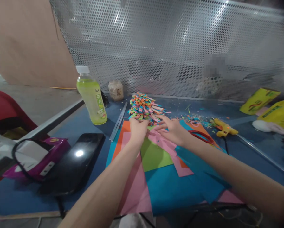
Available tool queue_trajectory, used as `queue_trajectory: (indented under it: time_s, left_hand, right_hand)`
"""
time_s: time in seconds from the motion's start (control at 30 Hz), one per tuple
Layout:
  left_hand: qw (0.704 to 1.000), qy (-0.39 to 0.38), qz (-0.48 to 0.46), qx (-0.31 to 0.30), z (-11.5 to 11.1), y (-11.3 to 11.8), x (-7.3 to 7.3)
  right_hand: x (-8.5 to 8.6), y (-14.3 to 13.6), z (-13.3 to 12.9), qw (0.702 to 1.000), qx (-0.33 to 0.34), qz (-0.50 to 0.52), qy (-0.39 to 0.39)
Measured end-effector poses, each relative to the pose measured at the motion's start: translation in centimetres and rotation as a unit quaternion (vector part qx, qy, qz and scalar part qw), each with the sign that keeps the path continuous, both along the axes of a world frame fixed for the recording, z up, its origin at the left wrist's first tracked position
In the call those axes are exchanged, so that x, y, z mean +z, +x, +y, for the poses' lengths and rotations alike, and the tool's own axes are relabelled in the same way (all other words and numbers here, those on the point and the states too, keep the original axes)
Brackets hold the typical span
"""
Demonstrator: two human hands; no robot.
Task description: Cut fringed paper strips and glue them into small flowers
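A bushy bundle of narrow paper strips (144, 106) in orange, blue, pink and green lies at the back of the paper pile. My left hand (139, 129) is at its near edge, fingers bent together and the tips partly hidden, so what they pinch is unclear. Beside it, my right hand (174, 129) has its fingers apart, reaching toward the bundle's near right side above a cut pink paper piece (183, 169). Under both hands lie sheets of coloured paper, among them a green sheet (153, 155) and a blue sheet (172, 186). Red-handled scissors (202, 136) lie partly behind my right forearm.
At left stand a drink bottle (92, 98) and a black phone (77, 161), near a purple box (54, 155). Clear flat sticks (118, 122) lie by the paper. Rightward are paper scraps (199, 121), a yellow glue gun (224, 127) and yellow packages (258, 101). A perforated metal panel (156, 41) rises behind.
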State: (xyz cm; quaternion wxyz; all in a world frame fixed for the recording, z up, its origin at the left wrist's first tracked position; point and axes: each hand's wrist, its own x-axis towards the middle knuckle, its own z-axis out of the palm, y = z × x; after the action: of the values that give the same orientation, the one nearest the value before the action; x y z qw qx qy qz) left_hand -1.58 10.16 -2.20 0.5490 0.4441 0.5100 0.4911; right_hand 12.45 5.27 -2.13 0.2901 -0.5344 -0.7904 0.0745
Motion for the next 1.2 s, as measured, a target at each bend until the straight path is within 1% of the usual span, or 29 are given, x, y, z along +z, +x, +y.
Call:
queue_trajectory:
  time_s: [0.13, 0.27, 0.43, 0.57, 0.73, 0.93, 1.07, 1.2]
  left_hand:
    - [1.0, -0.005, 0.001, -0.001, -0.1, 0.0, 0.1]
    - [1.0, 0.002, -0.006, 0.003, -0.1, -0.1, 0.0]
    - [1.0, 0.004, -0.02, 0.007, -0.1, 0.1, -0.2]
    - [0.999, -0.018, -0.038, -0.022, -0.6, 0.6, 0.2]
    - [0.996, -0.065, -0.032, -0.05, -1.0, 0.9, 0.2]
    - [0.996, -0.068, -0.011, -0.056, -0.9, 0.8, -0.1]
    - [0.996, -0.068, -0.003, -0.063, -0.9, 0.8, 0.0]
    - [0.995, -0.071, -0.006, -0.064, -0.9, 0.9, 0.0]
  right_hand:
    - [0.2, -0.1, -1.8, 0.999, 0.018, 0.023, -0.022]
    - [-0.1, 0.0, -2.9, 0.999, 0.013, 0.021, -0.025]
    - [-0.6, -0.3, -3.4, 0.999, 0.014, -0.044, -0.016]
    - [-0.8, -1.0, -4.5, 0.995, 0.018, -0.102, -0.01]
    - [-0.8, -1.5, -5.7, 0.992, 0.017, -0.127, 0.008]
    - [-1.1, -1.5, -6.1, 0.993, 0.036, -0.111, 0.021]
    - [-1.5, -1.3, -5.7, 0.995, 0.029, -0.088, 0.029]
    - [-1.4, -1.6, -5.9, 0.995, 0.04, -0.09, 0.025]
